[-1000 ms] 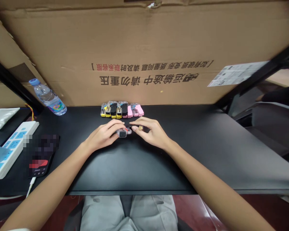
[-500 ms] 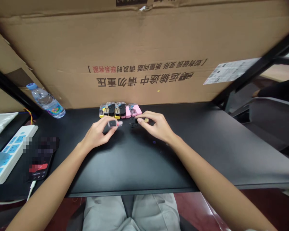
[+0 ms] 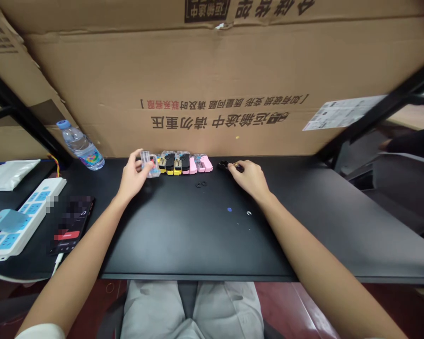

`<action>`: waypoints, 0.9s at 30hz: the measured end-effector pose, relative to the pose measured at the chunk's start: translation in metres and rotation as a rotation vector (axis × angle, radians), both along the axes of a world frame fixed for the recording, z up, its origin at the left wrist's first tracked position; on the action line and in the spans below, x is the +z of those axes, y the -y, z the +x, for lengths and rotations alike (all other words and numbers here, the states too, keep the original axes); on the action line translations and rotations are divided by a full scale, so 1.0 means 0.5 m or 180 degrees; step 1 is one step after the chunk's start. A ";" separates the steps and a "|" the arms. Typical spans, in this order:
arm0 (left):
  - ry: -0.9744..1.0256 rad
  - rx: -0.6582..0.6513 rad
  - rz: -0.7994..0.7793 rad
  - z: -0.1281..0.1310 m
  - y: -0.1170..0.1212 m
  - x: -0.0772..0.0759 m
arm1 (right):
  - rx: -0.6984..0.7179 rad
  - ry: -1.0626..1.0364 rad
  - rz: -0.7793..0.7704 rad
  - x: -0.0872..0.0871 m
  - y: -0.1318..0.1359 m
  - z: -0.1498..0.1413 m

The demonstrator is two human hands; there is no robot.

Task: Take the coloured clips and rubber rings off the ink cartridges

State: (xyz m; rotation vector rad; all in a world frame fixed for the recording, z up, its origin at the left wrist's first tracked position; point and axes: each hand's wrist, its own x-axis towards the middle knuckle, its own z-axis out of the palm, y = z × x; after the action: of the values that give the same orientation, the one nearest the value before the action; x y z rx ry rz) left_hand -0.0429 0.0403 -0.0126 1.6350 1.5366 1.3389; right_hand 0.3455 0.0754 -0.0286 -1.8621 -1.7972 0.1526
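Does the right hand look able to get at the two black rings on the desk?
Probably yes: the right hand rests a short way to the side of the two black rings, and nothing stands between them on the black desktop.

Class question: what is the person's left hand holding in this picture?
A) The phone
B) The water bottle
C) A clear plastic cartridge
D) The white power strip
C. The left hand grips the clear plastic cartridge in its fingers, just left of the row of cartridges.
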 end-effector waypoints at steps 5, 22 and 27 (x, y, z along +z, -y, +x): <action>-0.0919 0.0747 -0.0565 -0.073 -0.029 -0.012 | -0.0065 -0.0082 0.0107 0.018 0.005 0.002; -0.3105 0.0537 -0.0301 -0.032 0.027 0.029 | -0.0003 0.0230 0.0131 0.003 -0.008 -0.015; -0.3333 0.0635 -0.0500 -0.045 0.023 0.016 | 0.0435 0.0075 0.1065 0.004 0.016 -0.041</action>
State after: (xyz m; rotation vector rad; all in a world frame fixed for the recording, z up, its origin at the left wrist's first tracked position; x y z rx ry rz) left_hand -0.0653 0.0286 -0.0045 2.2605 2.3272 0.3457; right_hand 0.3252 0.0676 -0.0267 -1.5143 -1.8369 -0.1151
